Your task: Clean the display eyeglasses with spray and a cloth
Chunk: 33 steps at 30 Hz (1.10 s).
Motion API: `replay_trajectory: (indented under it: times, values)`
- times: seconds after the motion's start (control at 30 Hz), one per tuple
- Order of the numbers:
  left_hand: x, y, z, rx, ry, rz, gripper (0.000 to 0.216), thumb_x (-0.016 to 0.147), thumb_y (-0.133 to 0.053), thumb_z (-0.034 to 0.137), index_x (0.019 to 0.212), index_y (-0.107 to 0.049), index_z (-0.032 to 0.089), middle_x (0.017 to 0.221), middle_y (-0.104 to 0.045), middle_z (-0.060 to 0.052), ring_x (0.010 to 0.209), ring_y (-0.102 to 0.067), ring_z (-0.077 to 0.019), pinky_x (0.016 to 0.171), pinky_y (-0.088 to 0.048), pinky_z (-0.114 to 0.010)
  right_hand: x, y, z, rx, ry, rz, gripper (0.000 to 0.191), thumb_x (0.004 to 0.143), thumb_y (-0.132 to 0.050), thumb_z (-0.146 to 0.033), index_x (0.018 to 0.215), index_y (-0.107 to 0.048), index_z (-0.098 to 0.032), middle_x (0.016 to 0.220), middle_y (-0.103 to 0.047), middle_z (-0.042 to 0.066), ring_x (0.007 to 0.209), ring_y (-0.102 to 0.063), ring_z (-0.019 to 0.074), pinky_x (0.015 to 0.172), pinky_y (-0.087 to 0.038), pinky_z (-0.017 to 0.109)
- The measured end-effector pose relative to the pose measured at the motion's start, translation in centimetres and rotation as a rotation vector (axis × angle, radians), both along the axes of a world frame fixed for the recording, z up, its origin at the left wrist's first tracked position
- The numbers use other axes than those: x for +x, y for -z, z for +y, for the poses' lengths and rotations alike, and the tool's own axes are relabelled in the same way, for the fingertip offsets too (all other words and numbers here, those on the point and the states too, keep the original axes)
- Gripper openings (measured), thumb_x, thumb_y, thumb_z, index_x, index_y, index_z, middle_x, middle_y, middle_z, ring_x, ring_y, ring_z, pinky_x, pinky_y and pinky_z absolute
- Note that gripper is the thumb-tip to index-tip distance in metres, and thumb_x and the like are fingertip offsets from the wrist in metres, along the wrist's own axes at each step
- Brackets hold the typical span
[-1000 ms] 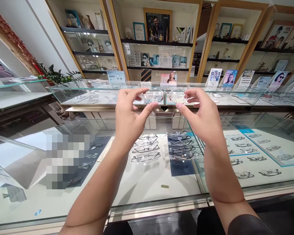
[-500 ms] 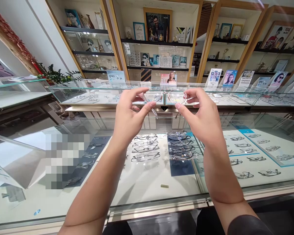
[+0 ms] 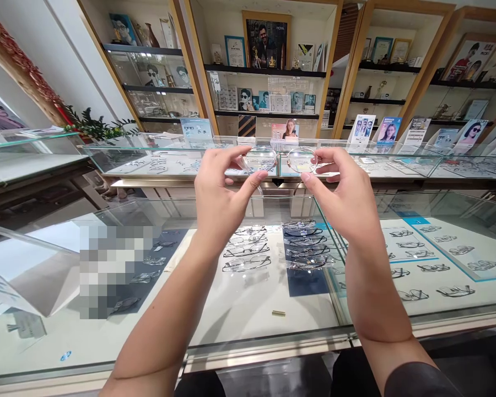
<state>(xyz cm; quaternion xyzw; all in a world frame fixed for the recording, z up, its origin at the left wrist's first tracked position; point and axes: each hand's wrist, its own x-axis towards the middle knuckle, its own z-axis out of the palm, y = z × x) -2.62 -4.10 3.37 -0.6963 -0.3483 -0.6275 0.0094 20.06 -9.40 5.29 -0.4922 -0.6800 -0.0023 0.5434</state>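
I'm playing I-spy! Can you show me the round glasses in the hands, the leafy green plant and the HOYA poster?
Round eyeglasses (image 3: 301, 159): head view, on the right-hand lens.
Leafy green plant (image 3: 91, 128): head view, on its leaves.
Framed HOYA poster (image 3: 267, 42): head view, on the printed picture.

A pale wall (image 3: 64, 58) rises at left behind a slanting post (image 3: 10, 64) with reddish trim (image 3: 22, 53) and a leafy plant (image 3: 94, 128). Across the back, wood-framed shelves (image 3: 199, 60) hold photos (image 3: 244, 98), certificates (image 3: 235, 51) and small ornaments (image 3: 152, 36), with a large framed poster (image 3: 265, 41) in the middle bay. Long glass cases (image 3: 268, 346) cross the room, cards (image 3: 361, 133) standing on the farther ones. The light is bright and white, and dark, glossy floor (image 3: 256, 380) shows at the bottom edge
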Motion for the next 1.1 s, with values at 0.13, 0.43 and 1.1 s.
replay_trajectory:
  times: [0.13,0.43,1.1]
  values:
    - [0.7,0.3,-0.7,0.092,-0.079,0.029,0.045,0.091,-0.084,0.06,0.125,-0.075,0.031,0.106,-0.068,-0.007,0.103,-0.065,-0.0252,0.085,-0.057,-0.04,0.5,0.0,0.4,-0.037,-0.031,0.008,0.037,0.098,-0.066,-0.033,0.134,-0.069,-0.029,0.136,-0.075,0.009,0.112,-0.076,0.03,0.095,-0.06,0.051]
    - [0.8,0.5,-0.8,0.053,-0.047,0.009,0.047,0.089,-0.085,0.061,0.126,-0.075,0.034,0.115,-0.068,-0.009,0.114,-0.065,-0.0293,0.087,-0.061,-0.043,0.9,0.3,0.8,-0.024,-0.044,0.017,0.039,0.096,-0.069,-0.033,0.135,-0.07,-0.029,0.138,-0.076,0.009,0.116,-0.076,0.0316,0.097,-0.062,0.054]
    - [0.8,0.8,0.8,-0.027,0.012,-0.01,0.049,0.089,-0.086,0.052,0.13,-0.071,0.03,0.123,-0.071,-0.008,0.111,-0.071,-0.0249,0.079,-0.059,-0.035,-0.1,0.4,0.4,0.066,0.031,-0.046,0.037,0.098,-0.066,-0.03,0.135,-0.065,-0.029,0.135,-0.075,0.01,0.129,-0.071,0.0332,0.103,-0.058,0.054]
